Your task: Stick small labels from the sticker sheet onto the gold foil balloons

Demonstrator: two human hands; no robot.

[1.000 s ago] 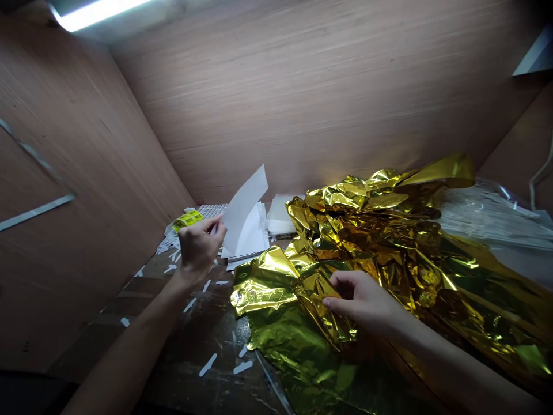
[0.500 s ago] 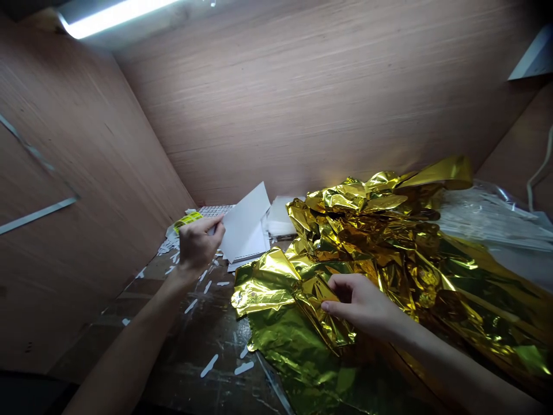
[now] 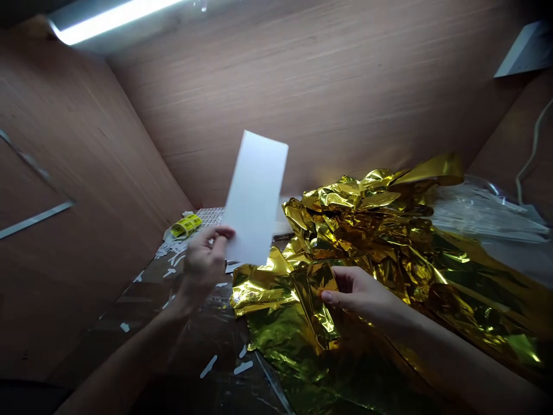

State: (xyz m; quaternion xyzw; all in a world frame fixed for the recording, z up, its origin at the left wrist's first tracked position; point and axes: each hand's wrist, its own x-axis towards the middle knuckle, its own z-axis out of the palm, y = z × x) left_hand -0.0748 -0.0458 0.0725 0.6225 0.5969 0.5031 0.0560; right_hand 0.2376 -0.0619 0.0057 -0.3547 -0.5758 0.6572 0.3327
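One white sheet (image 3: 254,196) pinched in the left hand (image 3: 202,268), crumpled gold foil (image 3: 367,216) clamped in the right hand (image 3: 360,294)

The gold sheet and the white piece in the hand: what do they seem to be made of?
The gold sheet looks like thin metallized plastic film: mirror-bright, with sharp crinkles that hold their shape. It could be metal foil instead. The white piece, held by the left hand, looks like matte paper or thin card, with crisp straight edges; the view can't settle which.
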